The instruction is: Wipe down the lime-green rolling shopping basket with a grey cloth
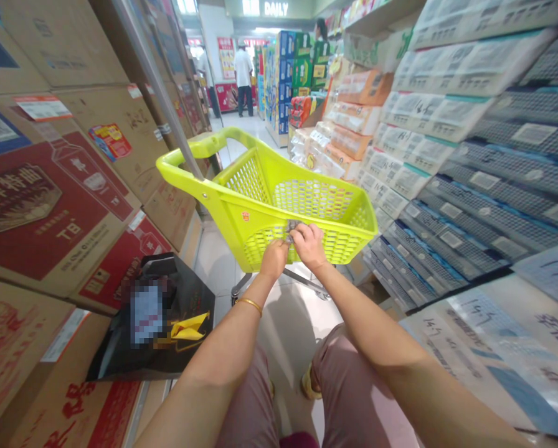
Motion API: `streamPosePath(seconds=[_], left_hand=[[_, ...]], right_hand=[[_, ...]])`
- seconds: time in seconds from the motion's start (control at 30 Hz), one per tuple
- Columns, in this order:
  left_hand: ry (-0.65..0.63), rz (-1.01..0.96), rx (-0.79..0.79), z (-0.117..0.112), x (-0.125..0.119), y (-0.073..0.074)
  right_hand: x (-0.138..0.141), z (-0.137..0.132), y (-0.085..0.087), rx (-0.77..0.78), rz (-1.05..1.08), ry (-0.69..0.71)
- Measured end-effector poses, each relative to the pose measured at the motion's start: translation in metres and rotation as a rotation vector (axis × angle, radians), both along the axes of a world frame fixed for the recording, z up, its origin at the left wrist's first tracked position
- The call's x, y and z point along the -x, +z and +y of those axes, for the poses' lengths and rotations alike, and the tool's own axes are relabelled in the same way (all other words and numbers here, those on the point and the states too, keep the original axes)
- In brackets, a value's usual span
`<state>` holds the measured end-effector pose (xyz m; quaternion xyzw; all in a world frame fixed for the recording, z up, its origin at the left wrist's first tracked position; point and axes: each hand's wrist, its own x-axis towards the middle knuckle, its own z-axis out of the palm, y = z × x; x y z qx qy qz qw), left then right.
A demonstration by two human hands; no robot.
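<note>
A lime-green plastic shopping trolley (241,218) stands in the aisle right in front of me. My left hand (274,258), with a gold bangle on the wrist, is closed at the near rim of the trolley. My right hand (309,244) is closed beside it. Both pinch a small grey crumpled thing (292,228) at the rim; I cannot make out what it is. The trolley's basket looks empty inside. My knees in pink trousers show at the bottom.
Stacked brown and red cartons (50,205) line the left side. A black bag (157,323) leans against them. Shelves of wrapped tissue packs (470,180) fill the right. A person in a white shirt (244,74) stands far down the aisle by stacked goods.
</note>
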<state>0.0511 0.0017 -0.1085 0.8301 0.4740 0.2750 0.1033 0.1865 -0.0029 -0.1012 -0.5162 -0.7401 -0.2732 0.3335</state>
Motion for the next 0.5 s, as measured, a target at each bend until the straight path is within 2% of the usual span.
streamPosePath(seconds=[0.1,0.3,0.4,0.5], left_hand=[[0.015,0.119,-0.032,0.001,0.000,-0.001],[0.010,0.093,-0.052,-0.001,0.001,0.000],[0.007,0.088,-0.035,-0.002,0.001,0.001],[0.021,0.070,-0.024,-0.002,0.000,0.002]], right_hand=[[-0.003,-0.005,-0.015,0.028,-0.073,0.018],[-0.007,-0.016,-0.034,0.083,-0.188,0.047],[-0.008,-0.017,-0.037,0.087,-0.187,0.059],[-0.008,-0.016,-0.029,0.079,-0.152,0.060]])
